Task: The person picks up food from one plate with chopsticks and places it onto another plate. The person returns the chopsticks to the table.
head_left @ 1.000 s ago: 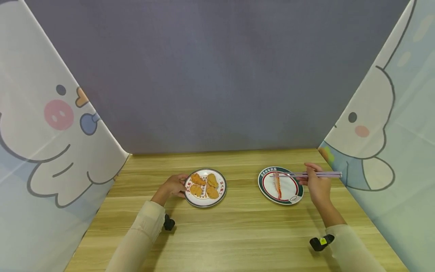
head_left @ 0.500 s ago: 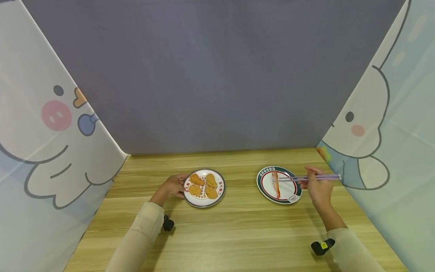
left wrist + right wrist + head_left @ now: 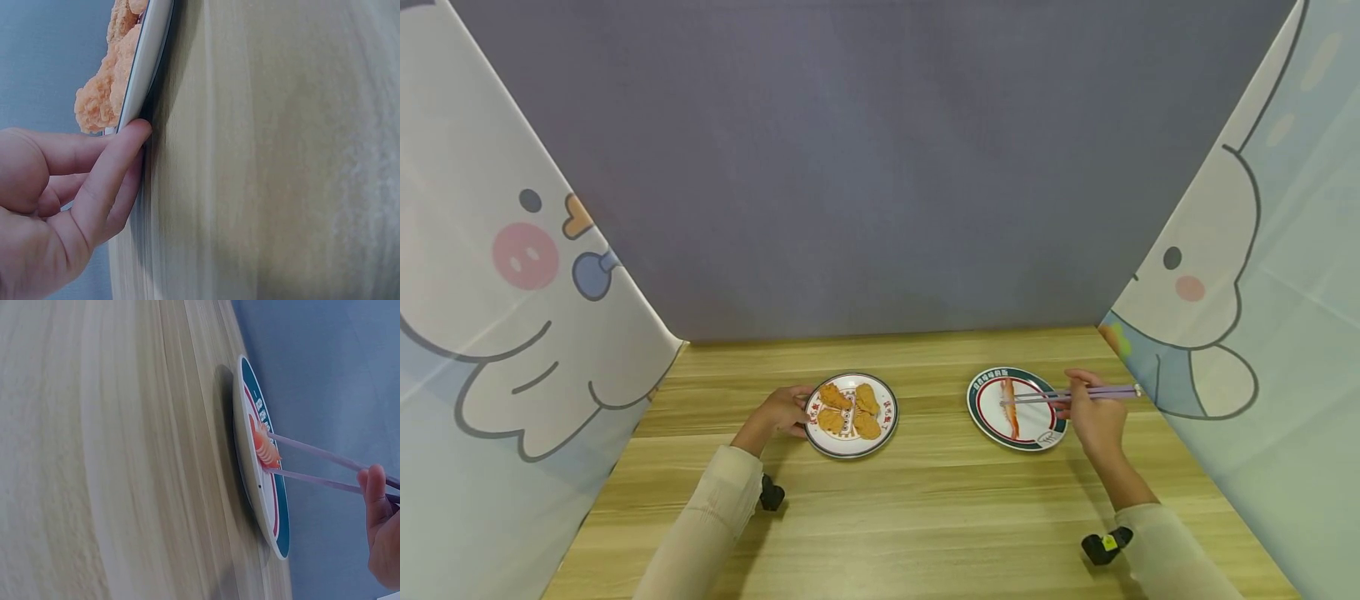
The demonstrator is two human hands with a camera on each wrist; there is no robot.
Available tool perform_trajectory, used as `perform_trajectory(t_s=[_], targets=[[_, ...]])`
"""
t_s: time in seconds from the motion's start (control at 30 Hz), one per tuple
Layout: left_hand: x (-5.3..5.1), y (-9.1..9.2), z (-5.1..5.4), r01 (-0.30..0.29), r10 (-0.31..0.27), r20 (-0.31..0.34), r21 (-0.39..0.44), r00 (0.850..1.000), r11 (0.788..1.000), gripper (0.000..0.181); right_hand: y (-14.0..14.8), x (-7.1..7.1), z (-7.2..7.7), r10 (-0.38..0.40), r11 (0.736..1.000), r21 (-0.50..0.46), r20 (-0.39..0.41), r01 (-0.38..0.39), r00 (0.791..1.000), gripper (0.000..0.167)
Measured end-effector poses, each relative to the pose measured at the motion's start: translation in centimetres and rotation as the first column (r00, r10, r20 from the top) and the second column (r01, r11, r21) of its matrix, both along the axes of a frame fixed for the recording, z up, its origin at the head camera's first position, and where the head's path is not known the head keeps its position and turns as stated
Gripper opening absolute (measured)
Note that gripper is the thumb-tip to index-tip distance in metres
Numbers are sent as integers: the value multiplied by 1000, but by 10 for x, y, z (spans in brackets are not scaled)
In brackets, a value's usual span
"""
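Note:
My left hand (image 3: 782, 411) pinches the left rim of a white plate (image 3: 850, 451) bearing several pieces of fried chicken (image 3: 867, 427). In the left wrist view, the fingertips (image 3: 136, 129) lie against that rim, fried chicken (image 3: 97, 103) just beyond. My right hand (image 3: 1097, 421) holds a pair of purple chopsticks (image 3: 1108, 392). Their tips reach over a green-rimmed plate (image 3: 992, 431) to a shrimp (image 3: 1011, 408) lying on it. The right wrist view has the chopsticks (image 3: 319, 480) spread, one tip at each end of the visible shrimp (image 3: 265, 449); whether they press it is unclear.
Both plates rest apart on a wood-grain table (image 3: 887, 508). A grey backdrop (image 3: 880, 167) closes off the rear. Cartoon-printed cloths stand at the left (image 3: 565, 350) and right (image 3: 1300, 350). Black wrist cameras hang near both sleeves.
The chopstick tips have dropped from the shrimp's upper end toward its middle, and the right hand has shifted slightly left and down. My left hand stays at its plate.

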State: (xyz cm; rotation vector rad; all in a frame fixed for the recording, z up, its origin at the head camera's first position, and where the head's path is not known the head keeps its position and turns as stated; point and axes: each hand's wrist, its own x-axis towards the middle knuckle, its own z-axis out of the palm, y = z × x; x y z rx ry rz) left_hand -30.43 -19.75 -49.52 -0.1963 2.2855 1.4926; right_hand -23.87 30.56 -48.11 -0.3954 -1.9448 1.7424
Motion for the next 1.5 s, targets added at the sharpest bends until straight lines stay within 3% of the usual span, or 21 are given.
perform_trajectory(t_s=[0.8, 1.1, 1.5], targets=[[0, -1, -2, 0, 0, -5, 5, 1000, 1000, 68, 3, -4, 0, -50, 999, -8, -2, 50, 999, 23], [0, -1, 1, 5, -5, -3, 6, 1000, 1000, 69, 1, -1, 3, -54, 994, -96, -40, 50, 998, 23], [-3, 0, -2, 6, -6, 4, -4, 1000, 1000, 68, -2, -4, 12, -42, 987, -156, -26, 38, 999, 20]])
